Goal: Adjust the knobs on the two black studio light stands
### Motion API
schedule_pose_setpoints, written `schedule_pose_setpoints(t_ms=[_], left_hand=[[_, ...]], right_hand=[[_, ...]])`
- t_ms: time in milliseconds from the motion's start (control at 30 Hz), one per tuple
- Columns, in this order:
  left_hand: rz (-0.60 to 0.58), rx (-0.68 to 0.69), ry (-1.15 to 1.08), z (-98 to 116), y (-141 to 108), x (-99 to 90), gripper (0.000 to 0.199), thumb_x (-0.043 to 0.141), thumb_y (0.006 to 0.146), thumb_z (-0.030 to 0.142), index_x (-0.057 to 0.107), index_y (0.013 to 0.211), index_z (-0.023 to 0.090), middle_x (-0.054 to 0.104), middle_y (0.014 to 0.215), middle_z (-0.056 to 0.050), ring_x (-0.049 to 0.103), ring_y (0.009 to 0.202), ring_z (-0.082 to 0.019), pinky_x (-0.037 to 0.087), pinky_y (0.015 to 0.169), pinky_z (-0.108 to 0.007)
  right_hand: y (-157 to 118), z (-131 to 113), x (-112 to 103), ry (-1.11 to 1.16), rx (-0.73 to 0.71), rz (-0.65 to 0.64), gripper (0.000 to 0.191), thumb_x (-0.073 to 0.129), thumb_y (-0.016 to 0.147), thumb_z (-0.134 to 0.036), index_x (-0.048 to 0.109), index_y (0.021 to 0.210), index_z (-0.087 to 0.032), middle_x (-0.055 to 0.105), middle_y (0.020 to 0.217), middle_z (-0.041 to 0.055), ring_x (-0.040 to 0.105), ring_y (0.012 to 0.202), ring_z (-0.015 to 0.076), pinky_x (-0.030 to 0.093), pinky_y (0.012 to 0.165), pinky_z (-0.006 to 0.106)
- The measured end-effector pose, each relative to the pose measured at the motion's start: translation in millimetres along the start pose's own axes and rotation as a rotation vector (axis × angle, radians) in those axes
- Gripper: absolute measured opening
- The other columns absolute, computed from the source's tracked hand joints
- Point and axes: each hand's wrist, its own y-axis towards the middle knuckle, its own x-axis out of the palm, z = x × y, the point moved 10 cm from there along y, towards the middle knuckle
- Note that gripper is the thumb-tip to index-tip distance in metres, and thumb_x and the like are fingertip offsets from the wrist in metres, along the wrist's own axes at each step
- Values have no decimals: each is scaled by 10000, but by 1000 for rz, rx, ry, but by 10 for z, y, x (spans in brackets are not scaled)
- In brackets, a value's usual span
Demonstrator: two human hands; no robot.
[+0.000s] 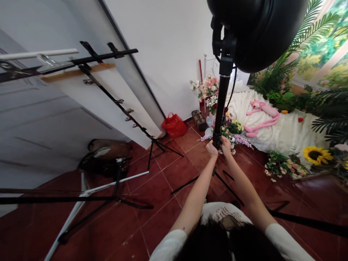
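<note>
Straight ahead of me stands a black light stand [221, 98] with a large black lamp head [258, 32] at its top. My left hand [212, 149] is closed around the pole at its collar. On the other side of the same collar, my right hand [225, 145] is closed too, its fingers at the joint. The exact finger grip is partly hidden by the pole. Below my hands the stand's legs spread over the red tiled floor [174, 174]. A thin cable hangs beside the upper pole.
To the left, a black stand carries a white board [130, 98] with clips. A red bag [174, 125] sits by the wall. Stand legs cross the floor on both sides. At right are a bed with white fur [288, 134], a pink plush toy [262, 116], flowers and a sunflower [317, 155].
</note>
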Motion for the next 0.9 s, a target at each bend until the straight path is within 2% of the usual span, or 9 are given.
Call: schedule_pose_setpoints(t_ms=[167,333,433,533,633,700,767,900], left_hand=[[-34,12,-13,-12,-3,45,361,383,877,184,625,613,144,609,571,-43,482,525,-120,374,525,-225],[-6,2,-20,-52,6,27,356,384,876,187,615,607,147,633,615,-56,522,578,-130,401,577,-230],[26,-13,-7,-103,23,1,356,402,880,221,616,605,146,635,633,-59,540,607,-137,402,607,-240],[25,-24,-7,-133,36,3,335,424,882,243,624,630,148,609,615,-37,527,602,-137,387,605,-245],[23,-30,-18,-131,28,1,333,439,893,275,613,636,155,579,597,-20,515,600,-139,381,605,-250],[27,-38,-16,-129,16,-6,349,417,907,278,609,643,157,569,594,-22,521,613,-148,390,618,-258],[32,-50,-8,-134,13,-12,348,395,914,262,623,676,153,579,614,-32,544,649,-159,409,648,-265],[35,-81,0,-159,58,0,352,371,933,274,673,815,136,635,697,-66,578,708,-164,431,677,-263]], right_hand=[[-47,-96,-61,-96,-34,34,517,380,802,-718,347,615,-237,343,584,-41,351,589,126,300,537,242],[-43,-90,-65,-41,-21,50,532,458,793,-708,338,585,-233,330,553,-55,330,546,107,284,513,243],[-76,72,-19,129,156,-20,522,548,750,-710,403,601,-231,343,516,-67,328,482,98,293,468,240],[-314,232,-41,323,365,-179,456,616,746,-663,561,702,-212,462,517,-53,406,451,97,359,460,234],[-701,349,-421,406,463,-240,440,691,730,-584,680,968,-214,621,651,-30,546,525,102,465,535,226],[-971,462,-857,384,494,-202,430,738,711,-513,700,1018,-214,682,724,-13,603,577,102,495,572,211],[-1228,615,-1365,347,538,-109,422,733,725,-493,709,1042,-216,710,762,0,640,614,107,519,599,205],[-1698,918,-2363,343,625,171,388,745,699,-440,702,1019,-226,722,754,-6,684,654,128,574,649,233]])
